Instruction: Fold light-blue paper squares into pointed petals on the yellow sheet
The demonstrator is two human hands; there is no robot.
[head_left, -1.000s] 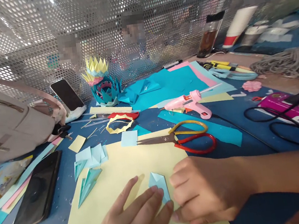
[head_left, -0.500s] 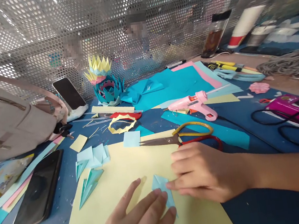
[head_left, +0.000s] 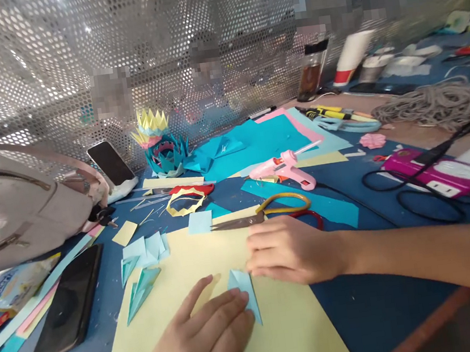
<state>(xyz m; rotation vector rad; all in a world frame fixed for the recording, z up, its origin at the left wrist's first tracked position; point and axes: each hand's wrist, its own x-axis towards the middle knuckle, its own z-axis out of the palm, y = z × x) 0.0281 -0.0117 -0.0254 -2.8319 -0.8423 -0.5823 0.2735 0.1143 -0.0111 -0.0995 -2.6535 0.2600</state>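
A folded light-blue paper piece (head_left: 245,289) lies on the large pale-yellow sheet (head_left: 296,328). My left hand (head_left: 211,333) lies over its lower left part with spread fingers, the fingertips pressing on it. Just right of the piece's upper end, my right hand (head_left: 284,250) rests on the sheet with its fingers curled together; what they hold, if anything, is hidden. Scissors (head_left: 240,222) with yellow and red handles lie behind my right hand, beside a light-blue square (head_left: 200,222). Folded blue pieces (head_left: 143,290) and light-blue squares (head_left: 147,249) sit at the sheet's left edge.
A pink glue gun (head_left: 281,169) with a black cord lies behind the scissors. Two phones (head_left: 68,305) (head_left: 111,162), a bag (head_left: 15,203) and a folded-paper model (head_left: 165,150) are on the left and back. A magenta power strip (head_left: 435,171) sits right.
The view has shifted right. My right hand has moved off the blue piece's edge, slightly up and away, its fingers drawn in. The piece looks narrower, and my left hand stays on it.
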